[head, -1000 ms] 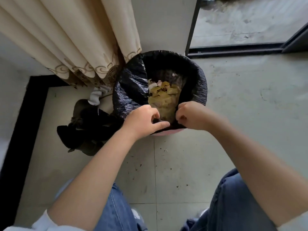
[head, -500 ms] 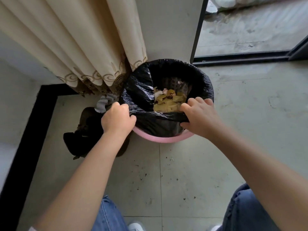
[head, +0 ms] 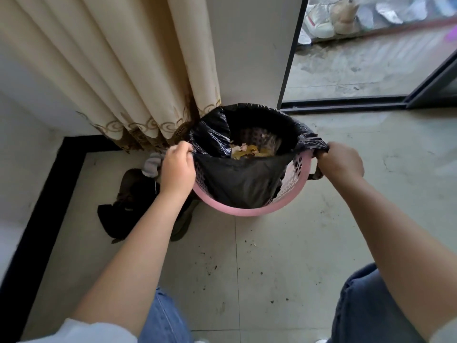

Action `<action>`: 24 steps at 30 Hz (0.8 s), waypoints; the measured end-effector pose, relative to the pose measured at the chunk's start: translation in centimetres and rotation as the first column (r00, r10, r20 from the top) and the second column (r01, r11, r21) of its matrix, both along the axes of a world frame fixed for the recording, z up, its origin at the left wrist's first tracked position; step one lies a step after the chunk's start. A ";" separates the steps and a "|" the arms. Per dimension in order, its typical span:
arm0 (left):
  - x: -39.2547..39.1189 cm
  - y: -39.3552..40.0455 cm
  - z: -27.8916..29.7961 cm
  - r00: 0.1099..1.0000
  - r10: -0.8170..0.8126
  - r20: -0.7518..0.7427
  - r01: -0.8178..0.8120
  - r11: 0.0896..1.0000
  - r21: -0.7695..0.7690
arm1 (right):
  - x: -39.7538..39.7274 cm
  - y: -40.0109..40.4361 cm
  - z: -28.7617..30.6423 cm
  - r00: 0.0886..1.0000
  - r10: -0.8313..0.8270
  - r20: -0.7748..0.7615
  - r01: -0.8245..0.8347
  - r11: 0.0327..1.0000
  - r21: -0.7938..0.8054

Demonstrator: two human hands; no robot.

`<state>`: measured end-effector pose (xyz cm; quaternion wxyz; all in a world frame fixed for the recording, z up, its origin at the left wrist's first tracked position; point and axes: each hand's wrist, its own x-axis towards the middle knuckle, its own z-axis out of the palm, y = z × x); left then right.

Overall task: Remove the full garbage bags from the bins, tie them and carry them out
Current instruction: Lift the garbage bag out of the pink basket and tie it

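A black garbage bag [head: 243, 180] lines a pink perforated bin [head: 291, 194] standing on the floor by the wall. Yellowish scraps [head: 247, 152] lie at the bottom of the bag. My left hand [head: 176, 167] grips the bag's rim at its left side. My right hand [head: 340, 162] grips a bunched part of the rim at the right, pulled out past the bin's edge. The near rim of the bag is off the bin and stretched between both hands; the far rim still sits over the bin's back edge.
A cream curtain [head: 118, 70] hangs at the left behind the bin. Dark clothing [head: 133, 201] and a grey sock [head: 151, 164] lie on the floor left of the bin. A black-framed doorway [head: 346, 105] opens at the upper right onto a concrete floor with shoes [head: 319, 21].
Both hands have moved apart from the near middle of the rim to its left and right sides, pulling the bag's near edge off the bin. The pink rim now shows.
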<state>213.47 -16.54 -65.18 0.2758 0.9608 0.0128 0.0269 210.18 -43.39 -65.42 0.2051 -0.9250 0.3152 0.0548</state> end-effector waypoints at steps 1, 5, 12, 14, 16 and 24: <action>-0.1 -0.4 0.0 0.998 -0.052 0.031 0.053 0.998 -0.046 | 0.1 -0.2 0.0 0.999 -0.019 0.046 0.017 0.999 0.047; -0.9 -1.8 0.0 0.957 -0.289 0.013 0.282 0.923 -0.260 | 0.0 0.7 0.5 0.953 -0.016 0.304 -0.038 0.985 0.169; 0.0 -2.7 -0.7 0.985 -0.127 -0.113 0.071 0.914 -0.400 | 0.3 3.0 2.1 0.853 -0.105 0.512 -0.203 0.836 0.510; 0.9 -2.3 -0.9 0.976 0.113 -0.184 -0.185 0.874 -0.449 | 0.8 2.4 1.6 0.857 -0.276 0.435 -0.046 0.801 0.597; 1.6 -1.8 -1.1 0.916 0.232 -0.327 -0.369 0.808 -0.460 | 1.0 0.9 0.9 0.891 -0.373 0.257 0.169 0.800 0.576; 3.0 -2.2 -0.7 0.921 0.170 -0.349 -0.163 0.985 0.049 | 1.4 -1.7 -0.5 0.966 -0.109 -0.236 0.170 0.952 0.255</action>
